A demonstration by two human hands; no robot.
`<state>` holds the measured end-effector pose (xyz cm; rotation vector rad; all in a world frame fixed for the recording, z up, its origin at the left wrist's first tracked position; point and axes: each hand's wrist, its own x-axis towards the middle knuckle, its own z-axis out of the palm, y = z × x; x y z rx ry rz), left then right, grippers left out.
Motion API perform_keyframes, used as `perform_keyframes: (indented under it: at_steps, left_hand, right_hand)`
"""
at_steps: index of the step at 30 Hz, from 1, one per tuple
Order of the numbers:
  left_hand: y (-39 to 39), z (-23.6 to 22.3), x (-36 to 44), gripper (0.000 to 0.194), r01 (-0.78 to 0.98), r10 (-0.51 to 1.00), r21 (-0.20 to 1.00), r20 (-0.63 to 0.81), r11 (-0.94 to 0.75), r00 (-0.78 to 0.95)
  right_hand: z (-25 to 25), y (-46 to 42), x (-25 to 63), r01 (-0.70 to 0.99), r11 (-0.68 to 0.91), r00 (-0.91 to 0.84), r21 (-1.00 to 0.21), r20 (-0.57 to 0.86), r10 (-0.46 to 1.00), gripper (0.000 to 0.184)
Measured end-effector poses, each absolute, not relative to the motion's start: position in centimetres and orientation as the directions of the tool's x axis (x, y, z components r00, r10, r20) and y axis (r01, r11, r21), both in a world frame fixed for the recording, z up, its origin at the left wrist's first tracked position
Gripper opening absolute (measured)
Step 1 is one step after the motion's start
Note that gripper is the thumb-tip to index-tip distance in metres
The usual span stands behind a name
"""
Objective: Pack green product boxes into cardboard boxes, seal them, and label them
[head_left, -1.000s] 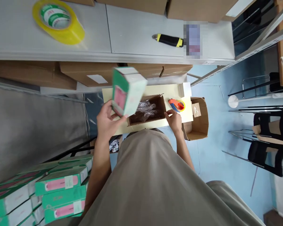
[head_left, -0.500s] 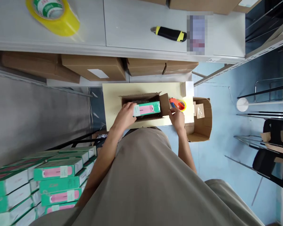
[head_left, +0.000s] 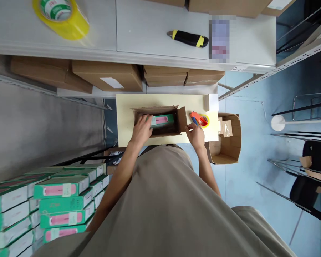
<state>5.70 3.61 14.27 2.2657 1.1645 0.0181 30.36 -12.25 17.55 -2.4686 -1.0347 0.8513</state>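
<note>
Green box (head_left: 163, 120): is lying inside carton (head_left: 156, 110), on counter (head_left: 125, 119). Left hand (head_left: 142, 129): is reaching in at box's end, grip unclear. Right hand (head_left: 195, 136): is pinching flap (head_left: 182, 119). Step: apparently placing; next move seemingly calling for seating box, releasing.

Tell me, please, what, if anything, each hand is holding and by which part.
The right hand holds the carton by the near corner of its end flap. The left hand is at the green box's left end; whether it grips cannot be told.
</note>
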Motion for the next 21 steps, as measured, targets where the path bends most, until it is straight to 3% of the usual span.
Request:
perform_keyframes:
  at_steps: [5, 10, 13, 21]
  left_hand:
    - [2.1, 17.3, 2.2, 0.052, 0.814, 0.960, 0.551, -0.077, -0.185, 0.270]
    - [1.5, 17.1, 0.8, 0.011, 0.893, 0.989, 0.449, -0.145, 0.043, 0.025]
    - [0.7, 16.8, 0.8, 0.021, 0.901, 0.989, 0.427, -0.150, 0.081, -0.018]
    - [-4.1, 20.3, -1.3, 0.019, 0.841, 0.998, 0.540, 0.020, 0.038, -0.058]
  right_hand:
    - [17.5, -13.2, 30.7, 0.541, -0.639, 0.534, -0.547, -0.364, 0.764, 0.021]
    - [17.1, -13.0, 31.4, 0.564, -0.601, 0.481, -0.566, -0.366, 0.797, 0.023]
    - [17.1, -12.6, 31.8, 0.598, -0.583, 0.466, -0.549, -0.353, 0.811, 0.022]
    - [19.8, -13.6, 31.1, 0.582, -0.525, 0.533, -0.621, -0.196, 0.823, 0.016]
